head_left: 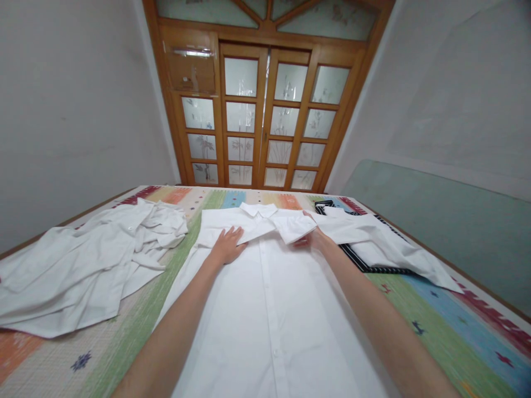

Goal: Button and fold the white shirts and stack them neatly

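Note:
A white button-up shirt (298, 309) lies front up, with its collar (258, 210) at the far end. One sleeve (253, 226) is folded across the chest, its cuff end toward the right. My left hand (228, 246) rests flat on this folded sleeve, fingers stretched out. With my right hand (312, 235) I grip the cuff end (295, 225), some fingers under the cloth and partly hidden. The other sleeve (373, 235) stretches out to the right.
A crumpled white garment (83, 265) lies on the left. Under the outstretched sleeve is a folded white item with black striped edging (357, 260). A colourful striped cloth (456, 331) covers the surface. Wooden glass-paned doors (261, 121) stand beyond, with walls on both sides.

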Available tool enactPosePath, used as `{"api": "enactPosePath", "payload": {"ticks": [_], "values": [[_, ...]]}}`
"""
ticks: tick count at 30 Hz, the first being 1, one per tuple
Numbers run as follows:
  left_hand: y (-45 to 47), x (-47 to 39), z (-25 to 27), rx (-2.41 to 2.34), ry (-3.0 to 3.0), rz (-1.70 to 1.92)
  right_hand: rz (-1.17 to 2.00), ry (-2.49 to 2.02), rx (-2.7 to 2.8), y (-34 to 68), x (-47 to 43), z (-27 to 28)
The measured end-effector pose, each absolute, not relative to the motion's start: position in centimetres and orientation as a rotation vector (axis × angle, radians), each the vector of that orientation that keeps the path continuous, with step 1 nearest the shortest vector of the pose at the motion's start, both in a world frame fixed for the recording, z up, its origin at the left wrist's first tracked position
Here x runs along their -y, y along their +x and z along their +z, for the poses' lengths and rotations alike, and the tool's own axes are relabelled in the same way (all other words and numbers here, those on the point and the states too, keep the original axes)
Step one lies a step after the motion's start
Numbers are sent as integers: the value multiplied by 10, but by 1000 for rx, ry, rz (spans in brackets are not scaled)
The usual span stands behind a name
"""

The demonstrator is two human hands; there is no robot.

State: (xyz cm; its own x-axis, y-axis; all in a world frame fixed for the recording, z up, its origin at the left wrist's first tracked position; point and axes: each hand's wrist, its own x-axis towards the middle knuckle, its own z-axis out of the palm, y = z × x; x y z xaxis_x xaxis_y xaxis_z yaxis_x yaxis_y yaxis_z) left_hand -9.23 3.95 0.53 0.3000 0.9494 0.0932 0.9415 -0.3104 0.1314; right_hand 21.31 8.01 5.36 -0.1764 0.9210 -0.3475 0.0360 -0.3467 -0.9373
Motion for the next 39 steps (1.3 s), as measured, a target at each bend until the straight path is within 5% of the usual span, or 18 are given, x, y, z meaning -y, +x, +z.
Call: {"api": "enactPosePath", "payload": {"ticks": [6, 19, 25, 32, 39], "values": [[-91, -36, 10, -1817, 2479, 223, 1803, -1428, 1411, 241, -68, 80], [-91, -36, 9, -1877, 2456, 238, 811, -1699, 1385, 231, -97, 77], [-91, -36, 11, -1861, 2445, 218, 713, -1687, 2245, 226, -85, 69], [-92, -37, 10, -1842, 2446, 216, -128, -1762, 2639, 199, -54, 47], [-92, -35, 10, -1848, 2426, 255, 30, -1889, 2232, 183, -53, 56]]}}
